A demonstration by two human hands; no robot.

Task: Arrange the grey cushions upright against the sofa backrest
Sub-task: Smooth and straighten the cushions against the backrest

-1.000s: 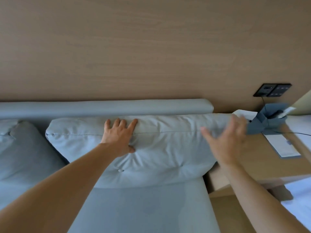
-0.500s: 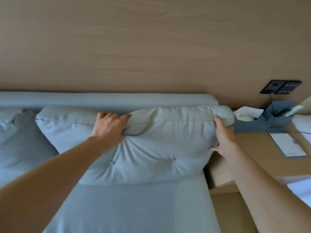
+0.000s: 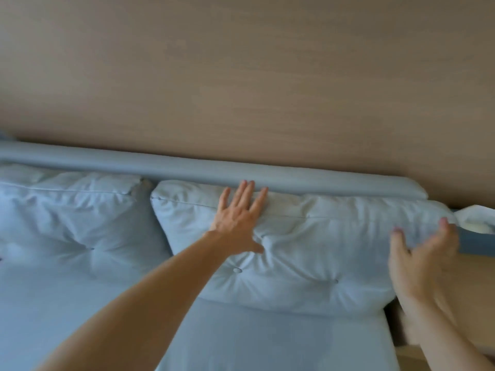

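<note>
At the right edge, blurred right hand (image 3: 423, 261) overlaps cushion (image 3: 308, 253).

left hand (image 3: 235, 218) flat on right cushion (image 3: 308, 253); right hand (image 3: 423, 261) open beside its end.

Two bare forearms, sleeveless to the frame edge, ringless hands (image 3: 237, 218)

Leaned upright against the backrest (image 3: 214, 167), side by side: right cushion (image 3: 308, 253), left cushion (image 3: 72, 218); both on the seat (image 3: 267, 341).
</note>
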